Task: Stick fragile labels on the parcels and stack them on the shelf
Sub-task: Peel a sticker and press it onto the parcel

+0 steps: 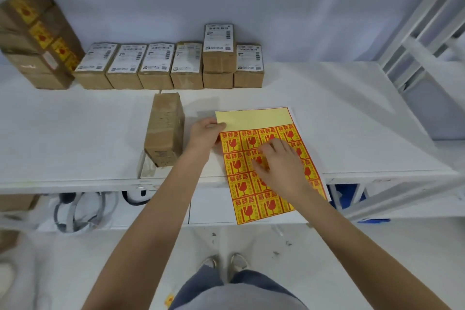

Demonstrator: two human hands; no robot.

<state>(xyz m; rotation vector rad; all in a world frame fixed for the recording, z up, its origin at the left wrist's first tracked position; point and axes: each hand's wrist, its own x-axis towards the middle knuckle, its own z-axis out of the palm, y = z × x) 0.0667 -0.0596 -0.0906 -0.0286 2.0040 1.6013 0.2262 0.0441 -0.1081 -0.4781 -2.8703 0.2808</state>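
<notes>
You're pinning the sticker sheet (254, 118) at its upper left corner with your left hand (205, 134), thumb and fingers pinching that edge, while your right hand (278, 161) is picking at a label (256, 158) mid-sheet with curled fingertips. Can't tell if a corner is lifting yet. The sheet's lying right of centre on the counter (75, 133), hanging over the front edge. The bare parcel (164, 131) is sitting just left of your left hand. Those labels are looking thin and floppy, so they'll probably curl onto themselves. I'd peel from a corner and hold by the very edge. The parcel seems light and stiff; grab it by the long sides.
</notes>
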